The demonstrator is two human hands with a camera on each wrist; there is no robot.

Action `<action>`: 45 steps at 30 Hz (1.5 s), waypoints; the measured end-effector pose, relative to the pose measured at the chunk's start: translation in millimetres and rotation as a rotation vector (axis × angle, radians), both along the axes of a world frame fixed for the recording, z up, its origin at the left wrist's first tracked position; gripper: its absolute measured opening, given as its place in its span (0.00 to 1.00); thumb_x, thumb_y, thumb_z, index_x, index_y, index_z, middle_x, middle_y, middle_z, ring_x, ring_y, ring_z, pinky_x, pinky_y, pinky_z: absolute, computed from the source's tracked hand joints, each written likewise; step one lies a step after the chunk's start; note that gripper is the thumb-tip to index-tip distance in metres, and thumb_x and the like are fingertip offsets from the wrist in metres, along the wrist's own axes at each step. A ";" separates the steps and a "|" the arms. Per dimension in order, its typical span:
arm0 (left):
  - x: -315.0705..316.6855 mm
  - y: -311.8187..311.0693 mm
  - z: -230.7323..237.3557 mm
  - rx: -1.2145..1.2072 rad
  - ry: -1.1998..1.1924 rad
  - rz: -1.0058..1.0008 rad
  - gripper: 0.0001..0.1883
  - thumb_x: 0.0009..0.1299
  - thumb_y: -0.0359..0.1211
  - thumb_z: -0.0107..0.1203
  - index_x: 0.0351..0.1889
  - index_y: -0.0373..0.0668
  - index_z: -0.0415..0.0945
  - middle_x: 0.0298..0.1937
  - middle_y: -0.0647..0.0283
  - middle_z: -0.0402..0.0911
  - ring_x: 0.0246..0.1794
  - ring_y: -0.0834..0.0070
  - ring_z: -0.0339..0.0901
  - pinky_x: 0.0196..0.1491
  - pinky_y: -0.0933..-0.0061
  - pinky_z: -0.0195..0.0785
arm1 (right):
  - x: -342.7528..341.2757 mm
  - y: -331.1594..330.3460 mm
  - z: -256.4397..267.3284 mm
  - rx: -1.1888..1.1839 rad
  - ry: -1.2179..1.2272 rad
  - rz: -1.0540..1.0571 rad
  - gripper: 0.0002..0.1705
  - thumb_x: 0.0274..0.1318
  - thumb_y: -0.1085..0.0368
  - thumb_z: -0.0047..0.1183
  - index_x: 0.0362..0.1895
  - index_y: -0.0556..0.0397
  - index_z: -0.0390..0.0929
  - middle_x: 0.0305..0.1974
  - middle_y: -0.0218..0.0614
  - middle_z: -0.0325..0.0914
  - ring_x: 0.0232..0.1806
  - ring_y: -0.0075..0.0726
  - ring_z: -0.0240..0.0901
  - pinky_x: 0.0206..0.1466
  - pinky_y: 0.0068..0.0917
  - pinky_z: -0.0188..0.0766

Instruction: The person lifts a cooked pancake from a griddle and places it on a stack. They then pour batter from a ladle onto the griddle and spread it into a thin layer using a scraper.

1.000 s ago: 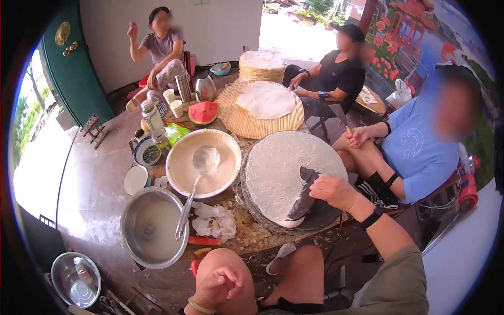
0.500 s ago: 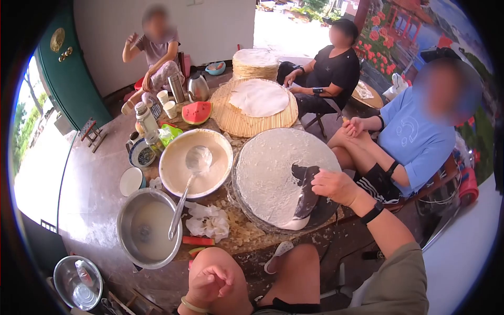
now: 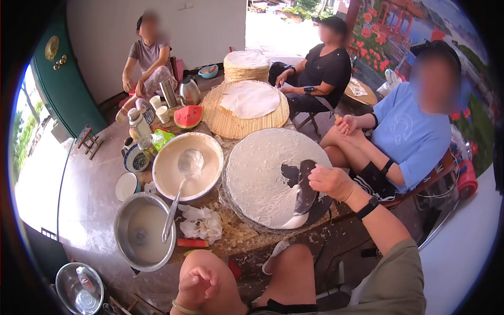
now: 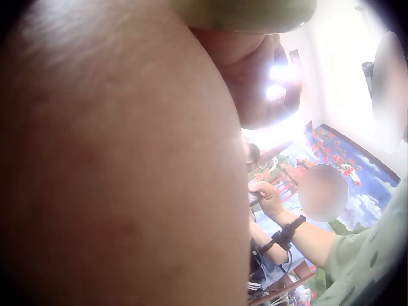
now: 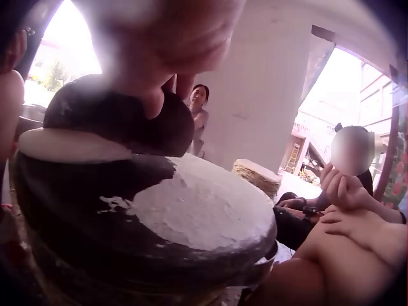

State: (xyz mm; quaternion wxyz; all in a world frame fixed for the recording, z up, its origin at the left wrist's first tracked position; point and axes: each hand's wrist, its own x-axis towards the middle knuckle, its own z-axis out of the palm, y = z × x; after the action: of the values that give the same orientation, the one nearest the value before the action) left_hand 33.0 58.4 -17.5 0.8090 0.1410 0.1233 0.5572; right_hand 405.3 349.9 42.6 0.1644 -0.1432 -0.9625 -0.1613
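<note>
My right hand [image 3: 332, 181] grips a dark curved scraper [image 3: 305, 189], which stands on the right part of a round griddle covered with pale batter [image 3: 262, 173]. In the right wrist view, the fingers hold the scraper [image 5: 121, 118] from above, and a thick roll of white batter [image 5: 73, 145] lies under its edge. A dark bare patch [image 3: 289, 175] shows beside the scraper, and the griddle's dark surface [image 5: 76, 197] is bare at the near side. My left hand [image 3: 197, 286] rests by my left knee, fingers loosely curled and holding nothing.
Left of the griddle stand a batter bowl [image 3: 157, 181] with a ladle [image 3: 174, 205] and a steel basin [image 3: 118, 231]. Behind are a straw mat [image 3: 211, 113] with a thin pancake [image 3: 251, 100], a pancake stack [image 3: 245, 68] and watermelon [image 3: 188, 116]. Several people sit around.
The scraper has moved slightly around the griddle's right side, and batter has gathered at its near end. The person at the back left has lowered a raised hand. My view has shifted.
</note>
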 end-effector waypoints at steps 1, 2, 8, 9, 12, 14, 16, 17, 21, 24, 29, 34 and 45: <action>-1.5 -0.1 0.0 -0.001 -0.003 0.004 0.12 0.64 0.37 0.47 0.40 0.42 0.74 0.39 0.54 0.73 0.21 0.73 0.63 0.22 0.77 0.56 | 9.3 8.0 -1.8 0.019 -0.013 -0.040 0.02 0.43 0.67 0.47 0.25 0.46 0.68 0.32 0.29 0.70 0.41 0.32 0.70 0.50 0.29 0.69; -2.0 -0.2 0.5 -0.001 -0.004 0.007 0.12 0.64 0.37 0.47 0.40 0.42 0.74 0.39 0.54 0.73 0.21 0.73 0.63 0.22 0.77 0.56 | 9.0 8.9 1.4 0.017 0.012 -0.073 0.02 0.43 0.67 0.47 0.25 0.47 0.69 0.32 0.29 0.70 0.41 0.32 0.70 0.49 0.28 0.69; 2.0 4.1 9.9 0.001 0.011 0.009 0.12 0.64 0.37 0.47 0.40 0.42 0.73 0.39 0.55 0.72 0.22 0.73 0.62 0.23 0.78 0.56 | -27.0 -28.9 4.2 -0.029 0.114 0.046 0.04 0.42 0.67 0.48 0.28 0.48 0.70 0.34 0.29 0.72 0.43 0.32 0.70 0.50 0.28 0.69; 2.5 3.8 10.3 -0.003 0.012 0.007 0.12 0.64 0.37 0.47 0.40 0.42 0.73 0.39 0.55 0.72 0.22 0.73 0.61 0.23 0.78 0.56 | -30.8 -32.8 -1.1 -0.035 0.090 0.097 0.05 0.42 0.66 0.48 0.28 0.48 0.70 0.35 0.29 0.72 0.43 0.32 0.70 0.51 0.29 0.69; 3.6 1.9 11.8 -0.015 0.020 0.009 0.12 0.64 0.37 0.47 0.40 0.42 0.73 0.39 0.55 0.72 0.22 0.73 0.61 0.23 0.77 0.55 | -16.0 -23.8 -1.2 -0.006 0.023 0.106 0.05 0.42 0.66 0.48 0.29 0.49 0.70 0.35 0.29 0.72 0.44 0.32 0.70 0.51 0.29 0.69; 4.4 0.6 14.1 -0.018 0.031 0.023 0.12 0.64 0.37 0.47 0.40 0.42 0.73 0.39 0.56 0.72 0.22 0.74 0.61 0.23 0.77 0.55 | 7.4 -4.2 0.4 0.019 0.021 0.042 0.05 0.42 0.66 0.47 0.28 0.49 0.70 0.35 0.29 0.71 0.44 0.31 0.69 0.51 0.28 0.69; 3.6 -0.6 13.5 -0.032 0.041 0.029 0.12 0.63 0.38 0.47 0.39 0.42 0.74 0.39 0.56 0.72 0.22 0.74 0.61 0.23 0.77 0.55 | 23.0 14.6 7.4 0.082 0.011 -0.019 0.06 0.42 0.66 0.48 0.29 0.49 0.70 0.36 0.29 0.72 0.44 0.32 0.69 0.51 0.28 0.69; 3.0 -1.0 13.5 -0.039 0.046 0.030 0.12 0.63 0.38 0.47 0.39 0.42 0.74 0.38 0.56 0.73 0.22 0.74 0.61 0.23 0.77 0.55 | 23.0 19.0 11.3 0.121 0.006 -0.045 0.06 0.42 0.67 0.48 0.29 0.49 0.71 0.37 0.29 0.72 0.45 0.32 0.70 0.50 0.28 0.69; 4.7 2.6 13.5 -0.035 0.043 0.034 0.12 0.63 0.38 0.48 0.38 0.43 0.74 0.38 0.56 0.73 0.22 0.74 0.61 0.22 0.77 0.55 | -4.7 -7.6 9.3 -0.022 0.140 0.048 0.04 0.42 0.67 0.49 0.27 0.50 0.70 0.37 0.29 0.72 0.45 0.32 0.70 0.51 0.27 0.69; 6.6 6.1 15.7 -0.022 0.038 0.024 0.12 0.64 0.38 0.47 0.39 0.42 0.74 0.38 0.57 0.73 0.22 0.74 0.61 0.23 0.77 0.56 | -13.7 -18.1 1.4 -0.021 0.072 0.163 0.05 0.41 0.67 0.49 0.27 0.50 0.70 0.36 0.29 0.72 0.45 0.33 0.70 0.53 0.27 0.68; 10.8 4.3 31.2 -0.069 0.151 0.068 0.12 0.65 0.40 0.50 0.40 0.44 0.72 0.34 0.60 0.69 0.19 0.76 0.61 0.21 0.80 0.56 | 32.7 27.0 1.6 0.026 0.008 0.019 0.05 0.40 0.67 0.48 0.27 0.50 0.70 0.34 0.30 0.72 0.44 0.33 0.70 0.52 0.28 0.69; 13.6 5.8 34.1 -0.117 0.174 0.108 0.12 0.64 0.40 0.51 0.40 0.45 0.71 0.33 0.61 0.68 0.19 0.76 0.60 0.20 0.80 0.56 | 25.4 29.1 15.1 0.051 0.102 0.050 0.03 0.41 0.67 0.47 0.26 0.50 0.69 0.34 0.30 0.72 0.45 0.33 0.69 0.51 0.27 0.69; 9.8 4.2 28.6 -0.141 0.191 0.094 0.11 0.64 0.39 0.51 0.39 0.44 0.70 0.34 0.60 0.68 0.19 0.75 0.60 0.20 0.78 0.56 | 49.2 66.9 19.5 0.196 0.008 -0.042 0.03 0.40 0.67 0.47 0.25 0.50 0.69 0.33 0.31 0.71 0.43 0.33 0.70 0.48 0.26 0.69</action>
State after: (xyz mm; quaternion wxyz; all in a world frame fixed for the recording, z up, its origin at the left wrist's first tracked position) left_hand 42.8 62.6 11.1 0.7744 0.1301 0.2451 0.5685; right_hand 454.5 416.7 62.1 0.1782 -0.1475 -0.9381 -0.2577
